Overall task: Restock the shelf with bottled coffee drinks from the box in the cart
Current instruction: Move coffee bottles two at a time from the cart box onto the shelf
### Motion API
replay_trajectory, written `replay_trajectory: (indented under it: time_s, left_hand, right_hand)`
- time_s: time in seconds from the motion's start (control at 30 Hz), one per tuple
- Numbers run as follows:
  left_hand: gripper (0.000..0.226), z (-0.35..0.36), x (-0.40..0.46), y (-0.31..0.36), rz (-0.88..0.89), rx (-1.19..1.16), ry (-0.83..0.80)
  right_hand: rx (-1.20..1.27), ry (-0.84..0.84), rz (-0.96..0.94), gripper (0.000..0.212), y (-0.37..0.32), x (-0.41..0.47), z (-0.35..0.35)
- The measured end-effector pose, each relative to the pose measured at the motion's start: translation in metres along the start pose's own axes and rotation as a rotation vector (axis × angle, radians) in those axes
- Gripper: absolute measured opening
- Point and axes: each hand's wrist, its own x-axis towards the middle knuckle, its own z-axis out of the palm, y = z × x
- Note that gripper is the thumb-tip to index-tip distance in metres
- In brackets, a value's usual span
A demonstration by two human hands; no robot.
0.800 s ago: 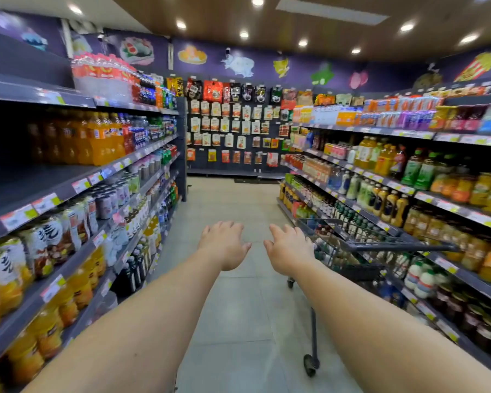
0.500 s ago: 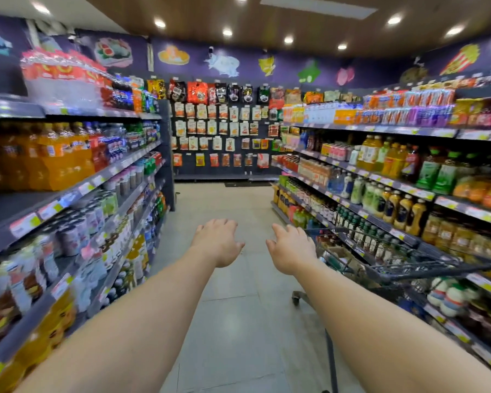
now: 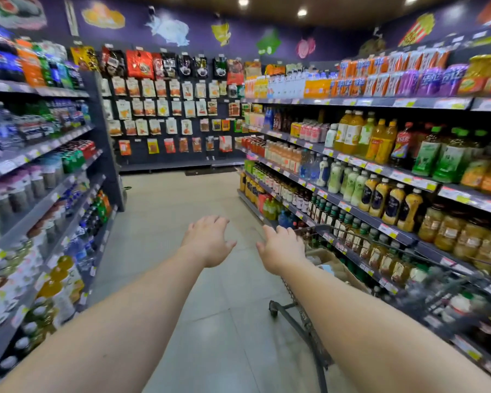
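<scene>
Since earlier frame cart (image 3: pixel 304 321) came nearer, now just right of right hand (image 3: pixel 281 249). Left hand (image 3: pixel 207 241) and right hand spread, empty. Box (image 3: pixel 338 268) untouched; restocking not begun.

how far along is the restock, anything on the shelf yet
Nothing looks done. Both the left hand and right hand are empty, stretched out over the aisle. The box sits in the cart beside the right-hand shelf. Everything remains: picking bottles and placing them.

Shop aisle, price-tagged shelves (image 3: pixel 380 168) of bottled drinks, hanging snack packets (image 3: pixel 165 106), wire cart (image 3: pixel 304 319)
</scene>
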Motion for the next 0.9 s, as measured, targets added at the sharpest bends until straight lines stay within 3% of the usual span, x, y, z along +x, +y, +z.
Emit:
replay_trajectory:
  time_s: [0.37,0.63,0.9]
  left_hand:
    - [0.063,0.080,0.261,-0.005,0.116,-0.018,-0.082]
    - [0.062,0.161,0.441,0.013,0.418,-0.036,-0.211]
    - [0.066,0.229,0.559,0.061,0.690,-0.021,-0.324]
  right_hand:
    - [0.002,0.002,0.106,0.058,0.076,0.237,0.037]
    - [0.063,-0.014,0.515,0.063,0.179,0.354,0.072]
    - [0.119,-0.068,0.880,0.066,0.240,0.387,0.116]
